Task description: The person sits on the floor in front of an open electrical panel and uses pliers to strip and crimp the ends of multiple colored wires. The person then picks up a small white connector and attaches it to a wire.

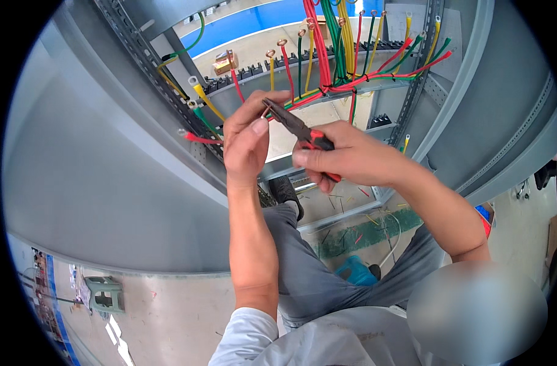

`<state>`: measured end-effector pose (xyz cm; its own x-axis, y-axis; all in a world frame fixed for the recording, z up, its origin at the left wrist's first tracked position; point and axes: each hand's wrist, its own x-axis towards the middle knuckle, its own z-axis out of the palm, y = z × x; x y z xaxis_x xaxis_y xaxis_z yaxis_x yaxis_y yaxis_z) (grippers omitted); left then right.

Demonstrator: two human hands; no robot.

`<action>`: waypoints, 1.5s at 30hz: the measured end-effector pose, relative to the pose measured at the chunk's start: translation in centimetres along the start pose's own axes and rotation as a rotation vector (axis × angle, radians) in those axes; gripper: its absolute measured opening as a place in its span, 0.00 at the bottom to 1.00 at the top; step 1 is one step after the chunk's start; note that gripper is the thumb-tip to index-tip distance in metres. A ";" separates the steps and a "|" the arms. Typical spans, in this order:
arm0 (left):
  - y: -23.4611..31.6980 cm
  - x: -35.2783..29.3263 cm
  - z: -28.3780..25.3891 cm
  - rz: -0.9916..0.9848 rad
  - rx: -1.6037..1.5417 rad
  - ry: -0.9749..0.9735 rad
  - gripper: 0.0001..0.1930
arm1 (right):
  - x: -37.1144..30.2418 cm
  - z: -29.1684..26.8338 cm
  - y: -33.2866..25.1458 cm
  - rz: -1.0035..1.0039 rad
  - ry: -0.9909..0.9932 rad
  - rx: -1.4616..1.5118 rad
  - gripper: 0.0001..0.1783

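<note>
My right hand is closed round the red and black handles of a pair of long-nose pliers. The tips of the pliers point up and left, at the bared copper end of a wire. That wire is pinched between the thumb and fingers of my left hand; most of it is hidden by the hand. Just beyond my hands runs a tied bundle of red, green and yellow wires. Several of its branches stand up with bare copper ends bent into loops, such as a red wire.
A grey metal cabinet frame with a slotted rail surrounds the work. Lugged cables, among them a red cable, stick out at the left. Wire scraps lie on the floor by my shoe. A green stool stands at the lower left.
</note>
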<state>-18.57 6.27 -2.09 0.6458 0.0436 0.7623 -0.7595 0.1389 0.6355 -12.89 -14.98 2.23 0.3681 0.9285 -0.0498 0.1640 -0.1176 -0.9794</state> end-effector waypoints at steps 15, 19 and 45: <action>-1.2 -0.5 0.5 0.053 0.131 0.052 0.15 | -1.1 0.0 -1.1 0.083 -0.106 0.036 0.17; -1.6 -0.7 0.0 0.126 0.036 0.057 0.14 | 0.0 0.9 -0.1 0.133 -0.267 0.421 0.18; -2.8 2.9 3.8 0.184 0.301 0.376 0.13 | -0.5 -1.0 -2.9 -0.441 0.870 -1.442 0.08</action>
<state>-14.86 2.26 -1.13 0.4411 0.4005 0.8031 -0.8162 -0.1930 0.5445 -12.66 -15.45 5.27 0.3391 0.5870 0.7352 0.8165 -0.5718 0.0800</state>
